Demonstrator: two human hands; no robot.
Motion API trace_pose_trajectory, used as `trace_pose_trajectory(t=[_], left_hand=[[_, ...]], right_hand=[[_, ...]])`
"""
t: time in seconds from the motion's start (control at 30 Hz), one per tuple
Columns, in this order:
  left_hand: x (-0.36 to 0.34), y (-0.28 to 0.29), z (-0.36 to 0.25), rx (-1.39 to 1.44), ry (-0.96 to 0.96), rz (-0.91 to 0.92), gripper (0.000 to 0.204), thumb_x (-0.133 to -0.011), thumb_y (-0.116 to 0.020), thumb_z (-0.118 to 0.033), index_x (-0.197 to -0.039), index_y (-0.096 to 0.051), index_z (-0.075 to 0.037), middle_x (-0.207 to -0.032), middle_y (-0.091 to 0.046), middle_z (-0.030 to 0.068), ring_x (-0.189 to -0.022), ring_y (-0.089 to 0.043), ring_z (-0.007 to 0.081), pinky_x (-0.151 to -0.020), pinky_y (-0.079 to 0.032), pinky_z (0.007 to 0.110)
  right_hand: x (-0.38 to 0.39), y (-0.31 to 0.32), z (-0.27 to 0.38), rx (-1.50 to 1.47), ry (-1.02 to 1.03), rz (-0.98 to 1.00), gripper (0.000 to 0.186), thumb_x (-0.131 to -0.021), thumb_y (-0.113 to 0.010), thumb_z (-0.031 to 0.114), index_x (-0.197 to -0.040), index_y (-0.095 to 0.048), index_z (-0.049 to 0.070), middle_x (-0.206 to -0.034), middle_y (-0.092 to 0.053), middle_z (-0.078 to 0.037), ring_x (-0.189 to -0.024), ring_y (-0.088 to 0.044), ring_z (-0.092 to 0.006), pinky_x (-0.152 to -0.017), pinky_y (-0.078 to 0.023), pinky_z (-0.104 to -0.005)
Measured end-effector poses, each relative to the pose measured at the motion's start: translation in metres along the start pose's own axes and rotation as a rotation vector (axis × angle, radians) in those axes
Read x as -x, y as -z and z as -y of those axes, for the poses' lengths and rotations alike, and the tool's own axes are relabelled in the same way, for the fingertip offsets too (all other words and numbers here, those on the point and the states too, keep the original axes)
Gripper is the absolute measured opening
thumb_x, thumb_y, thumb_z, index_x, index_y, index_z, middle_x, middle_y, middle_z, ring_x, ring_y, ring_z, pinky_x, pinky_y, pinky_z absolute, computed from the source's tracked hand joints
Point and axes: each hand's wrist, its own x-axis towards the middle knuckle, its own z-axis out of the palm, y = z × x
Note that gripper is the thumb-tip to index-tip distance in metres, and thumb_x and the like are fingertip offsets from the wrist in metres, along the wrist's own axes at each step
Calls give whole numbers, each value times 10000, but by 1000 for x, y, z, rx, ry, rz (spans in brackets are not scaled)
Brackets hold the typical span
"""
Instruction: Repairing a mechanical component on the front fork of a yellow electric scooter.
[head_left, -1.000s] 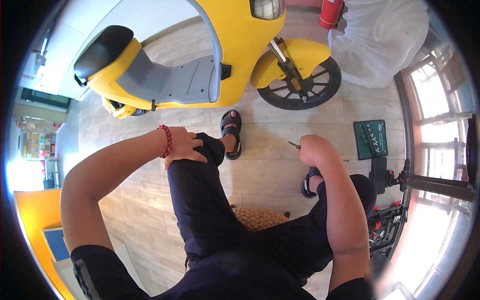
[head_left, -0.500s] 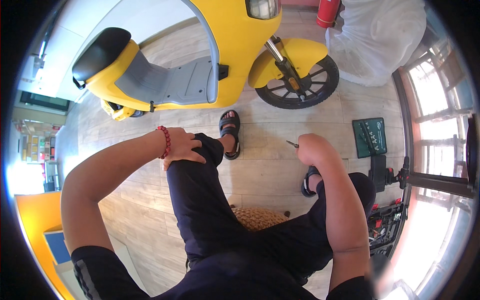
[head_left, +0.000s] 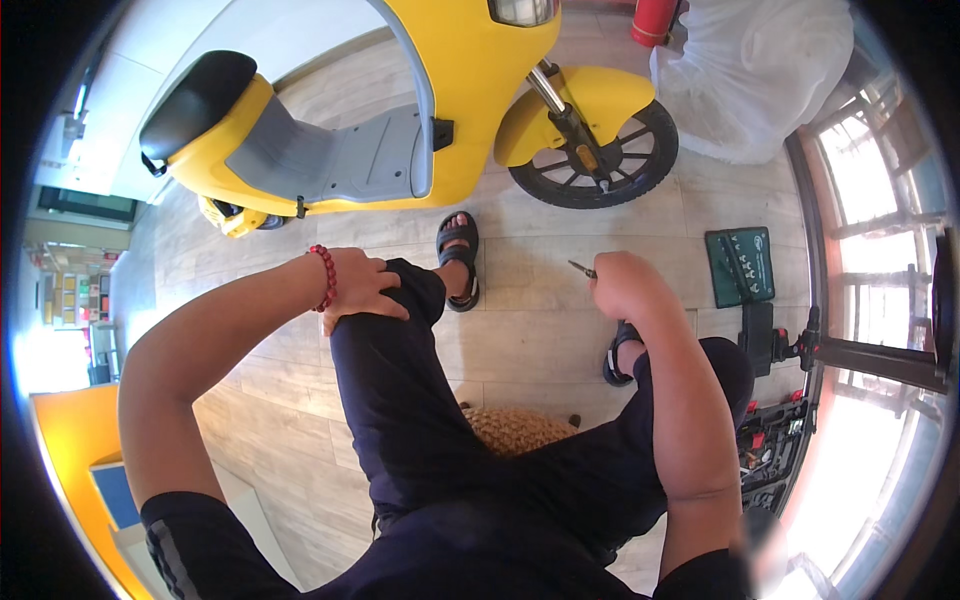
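Observation:
My left hand (head_left: 362, 286), with a red bead bracelet (head_left: 323, 278) on its wrist, rests on my left knee with its fingers apart, holding nothing. Over the floor to the right, my right hand (head_left: 622, 285) is closed around a slim metal tool (head_left: 581, 268). Only the tool's narrow dark end sticks out toward the left; the rest is hidden in the fist, so its kind is unclear. Ahead of both hands stands a yellow scooter (head_left: 470, 120), its front wheel (head_left: 640, 160) beyond my right hand and apart from the tool.
A green tool pouch (head_left: 728, 278) lies on the floor at the right, with an open case of tools (head_left: 770, 455) nearer me. White plastic sheeting (head_left: 750, 90) and a red fire extinguisher (head_left: 653, 20) are at the far right. A woven stool (head_left: 520, 430) shows beneath me.
My right hand and the tool have shifted slightly away from me and a little left. The left hand stays on the knee. The whole view has tilted slightly.

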Motion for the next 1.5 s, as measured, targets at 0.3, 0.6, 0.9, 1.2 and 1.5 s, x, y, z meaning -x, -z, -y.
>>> trace_pose_trajectory(t=[0.3,0.6,0.9,1.2,1.5], left_hand=[[0,1,-1,-6,17,20,1034,-444,-829,-388,-1323,-285,-344,-1284,-375,141,-1104,-464,328,-853,-467,391],[0,-1,0,-8,11,3,1042,-436,-831,-390,-1323,-285,-345,-1292,-367,143,-1103,-462,335,-855,-466,393],[-1,-1,0,9,15,12,1043,-438,-834,-374,-1323,-284,-343,-1287,-373,147,-1108,-460,331,-855,-465,395],[-1,4,-2,-2,23,58,1016,-475,-832,-397,-1330,-285,-332,-1332,-336,167,-1151,-432,336,-872,-474,384],[0,0,-1,-7,-5,-20,1025,-448,-831,-364,-1324,-299,-339,-1260,-395,135,-1083,-470,324,-831,-476,392]], right_hand=[[5,8,7,-269,112,-318,196,-822,-517,192,-851,-537,0,-834,-601,-201,-820,-573,-378,-719,-451,-461],[6,12,10,-264,109,-383,187,-825,-524,191,-849,-530,6,-813,-601,-203,-796,-578,-378,-700,-455,-461],[4,11,9,-221,93,-357,198,-836,-513,208,-866,-528,13,-824,-607,-189,-806,-588,-363,-704,-463,-452],[5,10,8,-228,97,-354,209,-839,-509,208,-874,-529,3,-829,-607,-192,-811,-587,-362,-712,-463,-449],[3,6,5,-263,124,-380,185,-828,-520,194,-873,-543,16,-806,-601,-189,-791,-561,-381,-683,-436,-465]])
